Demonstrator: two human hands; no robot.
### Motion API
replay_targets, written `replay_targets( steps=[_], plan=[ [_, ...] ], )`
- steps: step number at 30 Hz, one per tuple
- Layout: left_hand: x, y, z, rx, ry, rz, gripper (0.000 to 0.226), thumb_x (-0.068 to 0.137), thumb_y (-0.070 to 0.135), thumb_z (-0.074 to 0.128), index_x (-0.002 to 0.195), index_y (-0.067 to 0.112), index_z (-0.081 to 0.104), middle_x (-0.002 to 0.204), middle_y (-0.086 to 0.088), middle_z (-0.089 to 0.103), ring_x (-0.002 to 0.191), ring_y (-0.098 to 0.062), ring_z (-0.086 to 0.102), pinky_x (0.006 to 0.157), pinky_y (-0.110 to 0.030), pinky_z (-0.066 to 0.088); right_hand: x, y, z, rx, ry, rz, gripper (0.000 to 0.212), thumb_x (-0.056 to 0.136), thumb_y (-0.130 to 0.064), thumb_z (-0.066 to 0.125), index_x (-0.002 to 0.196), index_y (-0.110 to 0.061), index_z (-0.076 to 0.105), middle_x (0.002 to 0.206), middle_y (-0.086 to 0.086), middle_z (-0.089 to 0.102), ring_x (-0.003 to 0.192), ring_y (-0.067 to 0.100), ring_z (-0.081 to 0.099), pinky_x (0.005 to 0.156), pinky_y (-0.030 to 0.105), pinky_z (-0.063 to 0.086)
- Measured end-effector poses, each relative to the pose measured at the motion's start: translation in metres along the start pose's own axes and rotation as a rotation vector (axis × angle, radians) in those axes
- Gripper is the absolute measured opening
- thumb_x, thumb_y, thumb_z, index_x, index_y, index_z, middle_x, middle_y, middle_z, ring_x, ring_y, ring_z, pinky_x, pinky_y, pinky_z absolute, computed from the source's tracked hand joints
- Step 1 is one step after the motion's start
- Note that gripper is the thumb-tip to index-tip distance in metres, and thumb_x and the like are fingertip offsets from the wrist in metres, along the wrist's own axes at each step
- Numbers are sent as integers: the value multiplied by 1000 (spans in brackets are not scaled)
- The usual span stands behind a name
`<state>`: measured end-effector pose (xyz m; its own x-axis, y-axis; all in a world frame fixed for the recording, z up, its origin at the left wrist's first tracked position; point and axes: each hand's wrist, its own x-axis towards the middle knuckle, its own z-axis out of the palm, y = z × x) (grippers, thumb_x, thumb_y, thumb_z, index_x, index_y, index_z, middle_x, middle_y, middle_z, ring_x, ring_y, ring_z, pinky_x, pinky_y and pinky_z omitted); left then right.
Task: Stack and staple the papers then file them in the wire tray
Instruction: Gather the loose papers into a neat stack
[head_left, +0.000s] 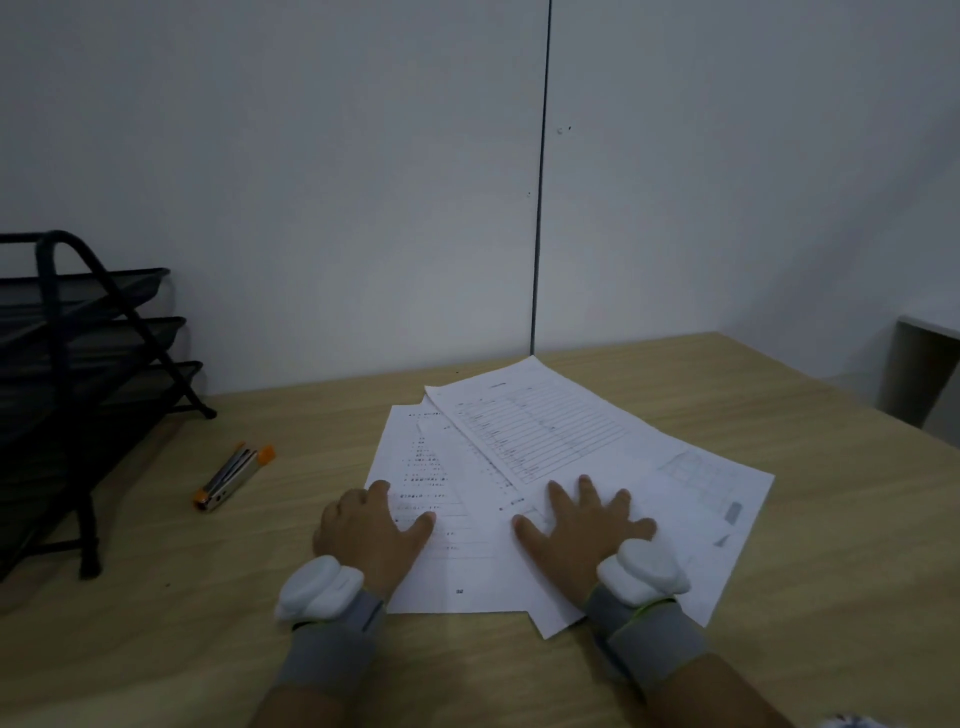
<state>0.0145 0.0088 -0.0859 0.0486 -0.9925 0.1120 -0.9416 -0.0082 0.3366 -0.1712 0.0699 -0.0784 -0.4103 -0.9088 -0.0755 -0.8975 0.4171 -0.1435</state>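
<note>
both hands flat, palms down, on the papers (545, 467). left hand (371, 530) on the leftmost sheet, knuckles bent a little, thumb out toward 3 o'clock. right hand (584, 525) on the overlapping middle sheets, fingers spread apart; neither hand is gripping anything. papers lie fanned and unaligned at desk (156, 649) centre. stapler (234, 477), silver with orange ends, lies on the desk at 9 o'clock of the papers, apart from them. black wire tray (88, 364), three tiers, stands beyond at far 9 o'clock.
</note>
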Motion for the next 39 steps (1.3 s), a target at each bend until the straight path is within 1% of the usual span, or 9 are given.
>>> replay_targets(
  steps=[3, 8, 17, 22, 26, 29, 32, 35, 39],
  plan=[
    [0, 1, 0, -55, -2, 25, 66, 81, 58, 49, 136, 20, 42, 136, -8, 51, 125, -28, 44, 99, -33, 38, -10, -12, 5, -9, 7, -83, 72, 81, -70, 21, 143, -32, 15, 157, 2, 12, 139, 38, 12, 108, 55, 18],
    [2, -2, 3, -57, 45, 21, 60, 85, 59, 41, 132, 20, 47, 135, -5, 53, 122, -25, 47, 96, -33, 41, -4, -10, -7, 197, 237, -185, 61, 82, -65, 29, 124, -26, 46, 130, 0, 54, 115, 24, 48, 93, 40, 37],
    [1, -4, 7, 113, -113, 63, 87, 71, 81, 34, 141, 31, 26, 157, -1, 23, 144, -25, 19, 113, -51, 17, 28, 36, -9, 65, 18, 107, 71, 80, -70, 26, 135, -28, 33, 151, 5, 26, 137, 32, 20, 108, 51, 21],
    [0, -3, 3, 85, -183, 75, 92, 70, 82, 35, 144, 28, 22, 159, -2, 18, 146, -26, 15, 115, -56, 14, 17, 11, -3, 17, 141, -6, 67, 76, -73, 27, 115, -27, 55, 120, 5, 52, 112, 27, 46, 91, 41, 34],
    [2, -6, 1, 63, -183, 80, 89, 72, 78, 39, 144, 28, 23, 158, -2, 19, 145, -25, 17, 116, -54, 15, 18, 9, -10, 240, 261, -82, 46, 81, -61, 38, 81, -26, 69, 91, 3, 61, 96, 26, 57, 80, 35, 37],
    [4, -7, 0, 46, -198, 85, 87, 73, 76, 42, 144, 28, 24, 159, -2, 17, 146, -24, 16, 116, -53, 11, 28, 23, -11, 309, 340, 4, 47, 81, -57, 46, 112, -25, 61, 124, 5, 58, 116, 27, 49, 96, 40, 37],
    [5, -8, -2, 21, -232, 86, 85, 74, 74, 45, 144, 30, 24, 160, -2, 14, 146, -23, 13, 116, -52, 7, 35, 37, -7, 258, 193, 116, 69, 77, -66, 43, 133, -26, 39, 149, 8, 32, 137, 29, 24, 110, 49, 20],
    [4, -8, 1, 26, -173, 45, 83, 73, 73, 46, 140, 27, 31, 155, -4, 25, 143, -26, 20, 114, -48, 14, 38, 39, -5, 181, 94, 147, 81, 72, -77, 34, 138, -29, 30, 151, 9, 27, 139, 32, 18, 111, 53, 14],
    [-1, -4, 1, 51, 13, -119, 77, 72, 73, 46, 122, 15, 48, 131, -9, 47, 122, -28, 42, 98, -38, 34, 34, 34, -11, 103, 111, 137, 87, 67, -83, 30, 136, -30, 31, 141, 10, 40, 128, 34, 34, 105, 47, 26]
  ],
)
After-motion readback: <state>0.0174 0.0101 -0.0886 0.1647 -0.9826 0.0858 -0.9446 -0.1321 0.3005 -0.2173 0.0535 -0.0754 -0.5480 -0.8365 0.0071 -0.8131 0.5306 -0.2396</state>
